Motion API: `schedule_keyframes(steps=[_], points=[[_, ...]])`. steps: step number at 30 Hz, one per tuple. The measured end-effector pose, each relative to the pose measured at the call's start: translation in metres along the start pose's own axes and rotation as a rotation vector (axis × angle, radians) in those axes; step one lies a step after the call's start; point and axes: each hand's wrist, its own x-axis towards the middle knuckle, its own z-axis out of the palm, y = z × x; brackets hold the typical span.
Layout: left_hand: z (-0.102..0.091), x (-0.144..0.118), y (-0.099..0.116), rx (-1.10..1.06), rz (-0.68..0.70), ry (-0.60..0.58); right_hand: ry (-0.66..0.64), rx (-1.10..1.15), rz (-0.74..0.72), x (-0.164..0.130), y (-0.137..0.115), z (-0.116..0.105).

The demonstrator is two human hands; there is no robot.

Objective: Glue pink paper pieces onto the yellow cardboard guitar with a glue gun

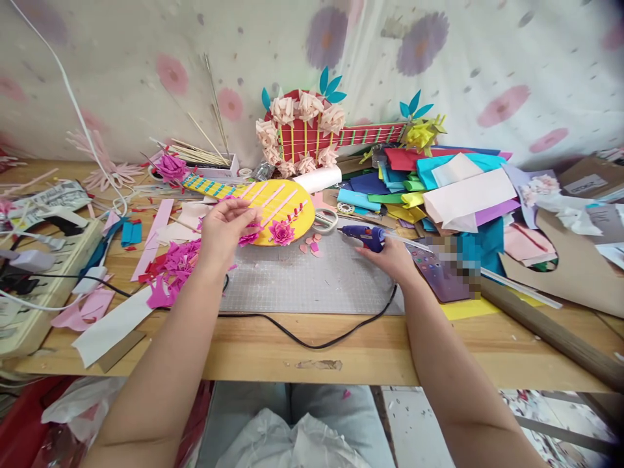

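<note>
On the wooden table (341,354), a black cord (302,338) loops along the grey mat (302,279). Her right hand (390,257) closes around a blue glue gun (365,236) lying on the mat. Left hand (227,224), fingers loosely curled, presses a pink flower (249,237) against the yellow paper guitar (273,201). Beyond, coloured paper sheets (439,182) pile beside a red guitar (312,130).

Left hand: the left hand (225,229) is laid, fingers bent, on the yellow paper guitar (273,205), beside a pink paper flower (281,232).
Right hand: the right hand (390,255) is wrapped round the blue glue gun (363,236), nozzle pointed left.
Surface: both are seen over a grey cutting mat (312,283) on the wooden table (341,351).
Cord: a black cable (312,341) is trailed across the front.
Behind: a red paper guitar (312,133) is propped against the wall; coloured paper sheets (439,185) are piled at right.
</note>
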Motion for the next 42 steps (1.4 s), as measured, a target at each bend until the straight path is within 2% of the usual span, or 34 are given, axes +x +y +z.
schedule_keyframes(steps=[3, 5, 7, 9, 11, 14, 17, 20, 25, 30, 37, 42], points=[[-0.012, 0.007, 0.005, 0.16, -0.105, -0.006, 0.026, -0.316, 0.181, -0.01, 0.0, -0.015], [-0.015, 0.008, 0.005, 0.233, -0.127, -0.024, -0.113, -0.394, 0.208, -0.017, -0.007, -0.025], [-0.016, 0.008, 0.003, 0.27, -0.131, -0.051, -0.277, -0.355, 0.128, -0.022, -0.022, -0.031], [-0.016, 0.01, 0.002, 0.286, -0.124, -0.063, -0.338, -0.218, -0.042, -0.023, -0.047, -0.029], [-0.017, 0.012, 0.002, 0.284, -0.095, -0.044, -0.294, 0.003, -0.236, -0.02, -0.078, -0.019], [-0.02, 0.017, 0.004, 0.266, -0.053, -0.015, -0.086, 0.24, -0.444, -0.008, -0.126, 0.009], [-0.024, 0.019, 0.004, 0.268, -0.036, -0.027, -0.028, 0.272, -0.562, 0.007, -0.161, 0.041], [-0.029, 0.021, 0.002, 0.282, -0.026, -0.048, -0.034, 0.234, -0.618, 0.016, -0.178, 0.067], [-0.032, 0.024, -0.002, 0.284, -0.094, -0.086, -0.018, 0.199, -0.591, 0.021, -0.185, 0.088], [-0.028, 0.027, -0.007, 0.35, -0.104, -0.144, 0.025, 0.222, -0.547, 0.021, -0.186, 0.093], [-0.016, 0.035, -0.023, 0.708, 0.038, -0.215, 0.09, 0.347, -0.43, 0.019, -0.173, 0.087], [0.002, 0.03, -0.015, 0.936, 0.031, -0.237, 0.08, 0.405, -0.373, 0.018, -0.165, 0.087]])
